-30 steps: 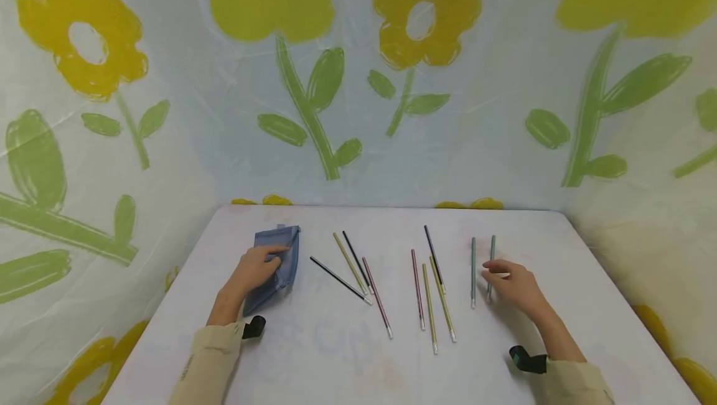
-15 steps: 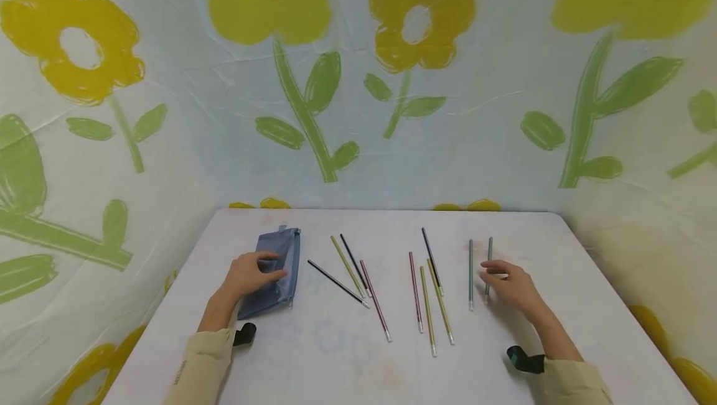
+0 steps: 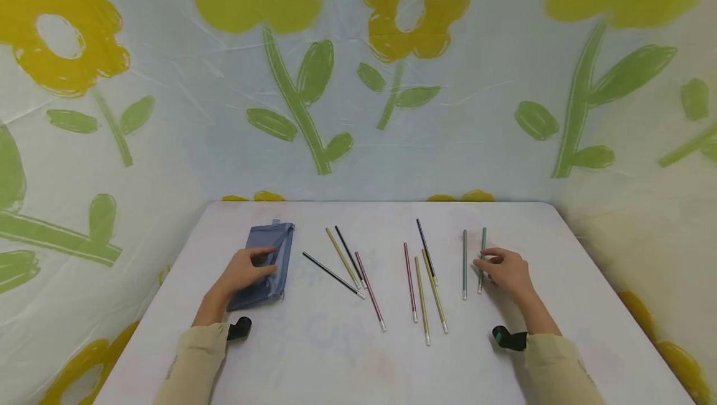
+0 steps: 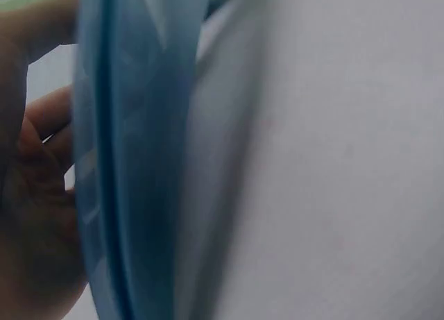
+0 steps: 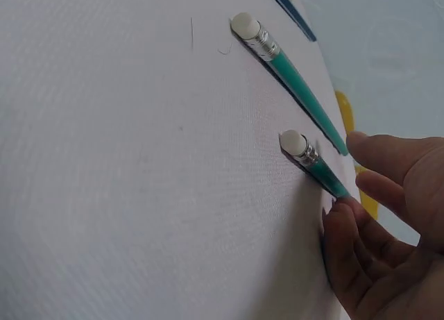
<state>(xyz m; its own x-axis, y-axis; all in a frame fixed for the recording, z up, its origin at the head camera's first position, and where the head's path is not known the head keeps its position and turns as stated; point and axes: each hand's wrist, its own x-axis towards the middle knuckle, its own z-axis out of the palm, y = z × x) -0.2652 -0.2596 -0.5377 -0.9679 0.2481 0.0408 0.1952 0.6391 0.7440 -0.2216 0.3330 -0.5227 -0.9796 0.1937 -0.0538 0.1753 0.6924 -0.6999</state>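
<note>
A blue-grey zippered pouch (image 3: 276, 280) lies at the left of the table. My left hand (image 3: 241, 271) is over it, thumb and index finger spread apart. In the left wrist view the pouch's blue edge (image 4: 139, 160) stands in front of the hand (image 4: 35, 216) and hides the fingertips. At the right, my right hand (image 3: 510, 273) is at a teal pencil (image 3: 484, 238). The right wrist view shows fingertips touching that pencil's side below its white eraser (image 5: 293, 141), while the thumb (image 5: 381, 153) stays apart from it. A second teal pencil (image 3: 464, 262) lies just left.
Left of centre lie a yellow pencil (image 3: 342, 256), a red pencil (image 3: 370, 290) and two dark ones, including a slanted dark pencil (image 3: 333, 275). Farther right are a red pencil (image 3: 410, 280), a dark pencil (image 3: 426, 246) and two yellow ones. Flowered cloth (image 3: 224, 144) surrounds the table.
My left hand's extended index finger has drawn back, and thumb and fingers now form a wide gap over the pouch, which lies flatter. The right hand stays by the teal pencil.
</note>
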